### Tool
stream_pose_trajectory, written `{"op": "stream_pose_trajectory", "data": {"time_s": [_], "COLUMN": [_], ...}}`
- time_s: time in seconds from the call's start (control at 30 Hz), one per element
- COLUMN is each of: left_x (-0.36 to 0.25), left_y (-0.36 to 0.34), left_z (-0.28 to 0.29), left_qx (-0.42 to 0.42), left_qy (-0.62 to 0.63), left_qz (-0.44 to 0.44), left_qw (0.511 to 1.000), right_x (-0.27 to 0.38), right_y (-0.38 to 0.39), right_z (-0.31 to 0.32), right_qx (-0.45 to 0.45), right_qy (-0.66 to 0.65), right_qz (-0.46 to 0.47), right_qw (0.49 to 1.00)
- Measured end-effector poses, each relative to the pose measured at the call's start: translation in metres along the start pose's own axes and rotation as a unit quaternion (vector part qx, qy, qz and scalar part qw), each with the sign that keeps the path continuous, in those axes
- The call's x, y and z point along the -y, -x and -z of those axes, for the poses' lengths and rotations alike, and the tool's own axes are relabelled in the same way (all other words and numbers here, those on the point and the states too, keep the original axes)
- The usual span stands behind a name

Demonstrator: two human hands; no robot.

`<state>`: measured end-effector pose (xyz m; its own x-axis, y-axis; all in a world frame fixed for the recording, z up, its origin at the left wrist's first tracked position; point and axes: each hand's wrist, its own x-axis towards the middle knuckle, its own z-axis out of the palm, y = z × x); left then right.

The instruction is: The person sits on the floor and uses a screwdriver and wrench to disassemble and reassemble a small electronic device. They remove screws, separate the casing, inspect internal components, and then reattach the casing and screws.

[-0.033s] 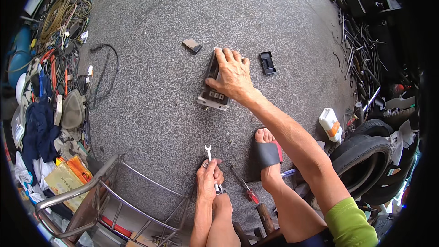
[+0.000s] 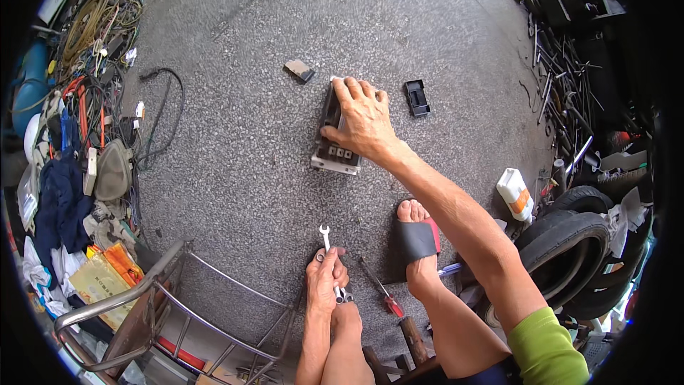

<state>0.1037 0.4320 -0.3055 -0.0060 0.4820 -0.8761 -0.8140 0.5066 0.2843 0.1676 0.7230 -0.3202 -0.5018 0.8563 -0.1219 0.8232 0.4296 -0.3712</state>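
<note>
A dark rectangular block-shaped unit (image 2: 338, 160) with a pale metal base plate and a row of small square terminals on its near end lies on the ground. Over its far right side my right hand (image 2: 365, 117) is closed, the thumb on its left and the fingers along the top. Lower down, my left hand (image 2: 326, 278) is wrapped around several wrenches (image 2: 325, 237); one open jaw points away from me, while ring ends show below the fist. Beyond the unit lie a small tan-and-black piece (image 2: 298, 70) and a black plastic cover (image 2: 417, 98).
A red-handled screwdriver (image 2: 393, 306) lies between my feet. At lower left stands a metal tube frame (image 2: 164, 278). Cables and cloths (image 2: 60, 196) heap up on the left; tyres (image 2: 570, 249), a white bottle (image 2: 514, 194) and metal rods (image 2: 563, 85) line the right.
The near end of the unit has shifted slightly to the right under my right hand. My left hand and the wrenches have stayed in place.
</note>
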Motion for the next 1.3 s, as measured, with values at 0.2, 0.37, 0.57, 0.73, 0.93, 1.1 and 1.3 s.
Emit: {"op": "stream_pose_trajectory", "data": {"time_s": [0.2, 0.37, 0.57, 0.73, 0.93, 1.1, 1.3], "left_x": [-0.001, 0.000, -0.005, -0.003, -0.005, -0.007, -0.005], "left_y": [0.001, 0.000, -0.003, -0.006, -0.004, -0.004, -0.006], "left_z": [-0.001, 0.001, 0.002, 0.001, 0.006, 0.004, 0.005], "left_qx": [-0.009, -0.014, -0.032, -0.009, -0.004, -0.006, 0.000], "left_qy": [0.002, 0.012, 0.015, 0.008, 0.028, 0.030, 0.033], "left_qz": [0.003, 0.004, 0.036, 0.047, 0.041, 0.058, 0.047], "left_qw": [1.000, 1.000, 0.999, 0.999, 0.999, 0.998, 0.998], "right_x": [-0.007, -0.007, 0.031, 0.039, 0.045, 0.038, 0.020], "right_y": [0.032, 0.019, -0.062, -0.095, -0.093, -0.064, -0.008], "right_z": [0.007, 0.027, 0.018, -0.034, -0.045, -0.037, 0.034], "right_qx": [0.055, 0.121, 0.125, -0.030, 0.061, 0.081, -0.015], "right_qy": [-0.008, -0.115, -0.039, 0.066, 0.124, 0.080, -0.223], "right_qz": [0.138, 0.074, 0.078, 0.113, 0.184, 0.261, 0.076], "right_qw": [0.989, 0.983, 0.988, 0.991, 0.973, 0.959, 0.972]}}
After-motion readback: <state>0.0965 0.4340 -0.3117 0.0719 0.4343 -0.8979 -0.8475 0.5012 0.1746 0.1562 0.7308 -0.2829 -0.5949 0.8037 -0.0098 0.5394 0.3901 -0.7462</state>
